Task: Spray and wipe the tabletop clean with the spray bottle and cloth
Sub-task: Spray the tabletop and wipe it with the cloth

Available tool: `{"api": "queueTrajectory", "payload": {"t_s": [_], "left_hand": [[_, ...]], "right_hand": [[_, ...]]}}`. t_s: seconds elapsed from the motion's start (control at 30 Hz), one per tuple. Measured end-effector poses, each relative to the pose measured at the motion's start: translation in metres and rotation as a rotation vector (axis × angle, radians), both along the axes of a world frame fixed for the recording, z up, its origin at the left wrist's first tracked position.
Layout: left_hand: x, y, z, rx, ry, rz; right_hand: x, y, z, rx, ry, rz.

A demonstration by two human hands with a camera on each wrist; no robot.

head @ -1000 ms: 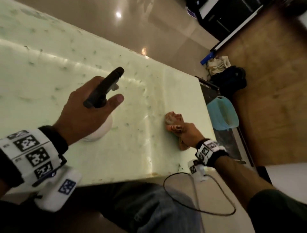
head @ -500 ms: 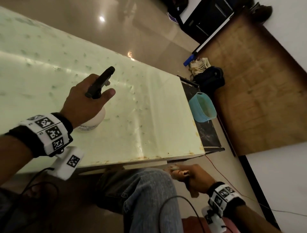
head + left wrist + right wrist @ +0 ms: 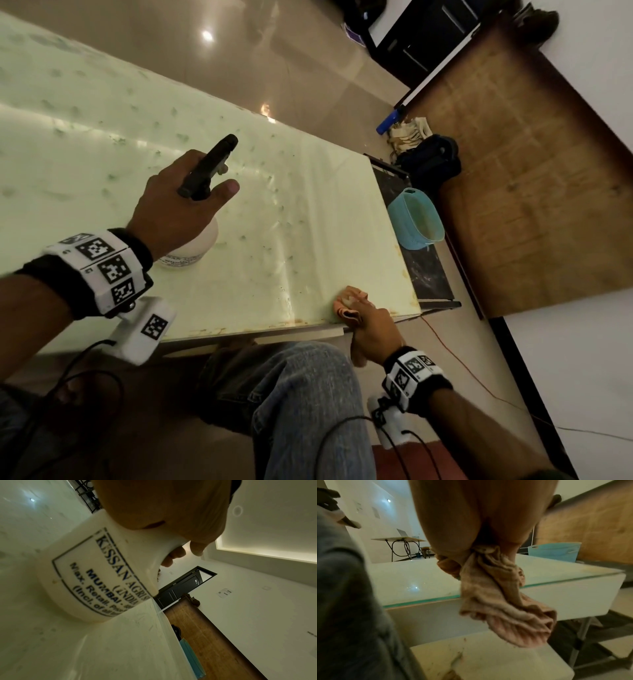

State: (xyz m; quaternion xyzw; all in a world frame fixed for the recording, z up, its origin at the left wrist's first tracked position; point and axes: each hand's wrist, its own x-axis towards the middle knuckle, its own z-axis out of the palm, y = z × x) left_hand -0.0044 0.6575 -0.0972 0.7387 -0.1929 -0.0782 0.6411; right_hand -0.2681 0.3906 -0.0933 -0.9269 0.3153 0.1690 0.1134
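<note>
A white spray bottle with a black trigger head stands on the pale green glass tabletop. My left hand grips its neck, thumb stretched out to the right. In the left wrist view the bottle's printed label fills the middle, with my left hand curled round the neck above it. My right hand holds a bunched pinkish cloth at the table's near right edge. In the right wrist view the cloth hangs from my right hand in front of the edge. Droplets speckle the glass.
A light blue tub sits on a dark low stand just past the table's right end. A dark bag and a blue bottle lie on the floor beyond. My jeans-clad knee is under the near edge. Cables trail from both wrists.
My right hand dropped with the cloth from the tabletop to below the edge near my knee, then rose back to the near right edge. My left hand stayed on the bottle.
</note>
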Motion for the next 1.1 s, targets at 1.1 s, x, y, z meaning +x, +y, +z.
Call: {"api": "queueTrajectory", "payload": {"t_s": [1.1], "left_hand": [[0.001,-0.003,0.002,0.029,-0.002,-0.008]], "right_hand": [[0.063,0.024,0.015,0.199,0.022,0.113]]}}
